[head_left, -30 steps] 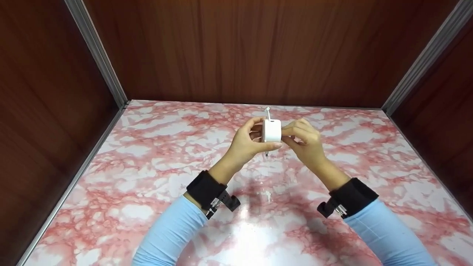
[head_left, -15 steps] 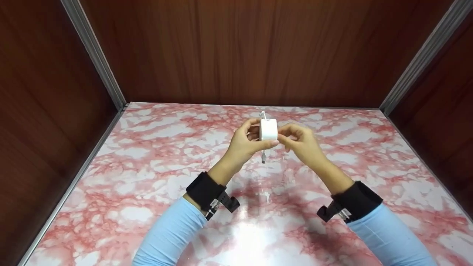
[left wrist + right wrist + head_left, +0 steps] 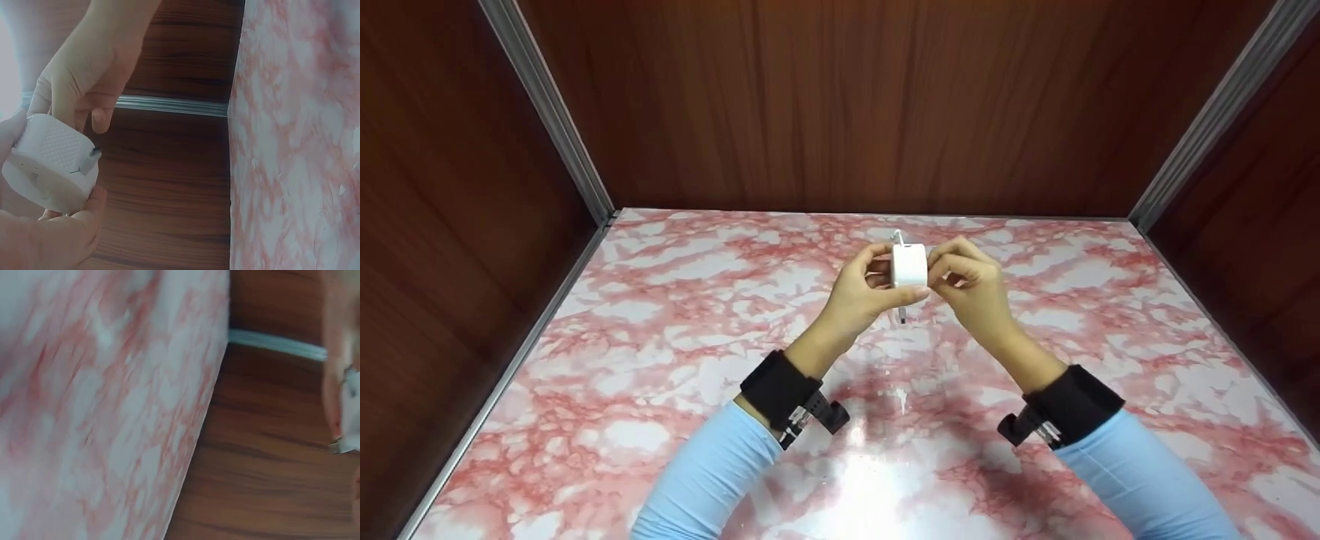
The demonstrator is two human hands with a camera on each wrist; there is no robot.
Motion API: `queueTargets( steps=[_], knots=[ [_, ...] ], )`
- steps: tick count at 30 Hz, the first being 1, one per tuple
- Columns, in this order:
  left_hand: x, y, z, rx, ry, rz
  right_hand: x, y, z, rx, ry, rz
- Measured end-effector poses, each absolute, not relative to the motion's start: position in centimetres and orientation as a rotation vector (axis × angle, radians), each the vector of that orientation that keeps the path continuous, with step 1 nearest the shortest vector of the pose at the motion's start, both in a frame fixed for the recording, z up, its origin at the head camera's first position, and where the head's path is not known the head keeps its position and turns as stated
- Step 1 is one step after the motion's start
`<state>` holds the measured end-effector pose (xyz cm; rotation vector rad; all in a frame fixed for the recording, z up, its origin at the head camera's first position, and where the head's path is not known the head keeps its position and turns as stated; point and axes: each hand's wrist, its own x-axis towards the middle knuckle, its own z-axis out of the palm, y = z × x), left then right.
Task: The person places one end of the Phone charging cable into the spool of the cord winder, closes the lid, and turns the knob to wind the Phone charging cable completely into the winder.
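Observation:
In the head view my left hand (image 3: pixel 859 289) grips a small white boxy device (image 3: pixel 910 265) with rounded corners, held above the table. Its thumb lies along the near edge, the fingers on the left side. A thin white cable (image 3: pixel 897 235) sticks out at the far end, and a metal-tipped plug (image 3: pixel 902 315) shows below the thumb. The left wrist view shows a textured patch on the white device (image 3: pixel 59 149). My right hand (image 3: pixel 971 277) has bent fingers, thumb and fingertips close together at the device's right side; what lies between them is hidden.
Beneath both hands spreads a table with a red and white marbled top (image 3: pixel 660 337). Dark wood panels (image 3: pixel 840 105) with grey metal corner posts (image 3: pixel 547 105) enclose the back and sides. Each wrist wears a black strap (image 3: pixel 781 390) with a small camera.
My left hand keeps its grip on the white device, which has shifted slightly. The right hand's fingers have changed their bend at its right side; the plug below swings a little.

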<state>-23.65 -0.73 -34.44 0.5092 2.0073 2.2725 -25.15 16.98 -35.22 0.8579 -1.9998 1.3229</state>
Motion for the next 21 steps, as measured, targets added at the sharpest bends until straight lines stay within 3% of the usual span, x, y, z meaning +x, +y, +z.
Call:
queueTargets(
  steps=[3,6,13,17,21],
  knots=[
    [-23.6,-0.8,-34.4,0.502,2.014,2.271,-25.4,16.8,-35.6,0.888,-1.969,1.314],
    [-23.7,-0.9,-34.4,0.490,2.045,2.263,-25.0,16.5,-35.5,0.841,-2.060,1.582],
    [-23.6,-1.2,-34.1,0.491,2.117,2.244,-23.9,16.2,-33.6,0.410,-2.119,2.433],
    [-23.4,-1.2,-34.2,0.515,2.111,2.238,-24.1,17.1,-32.3,0.253,-2.330,2.556],
    [-23.3,-1.1,-34.2,0.528,2.104,2.233,-24.3,18.0,-31.5,0.307,-2.533,2.448]
  ],
)
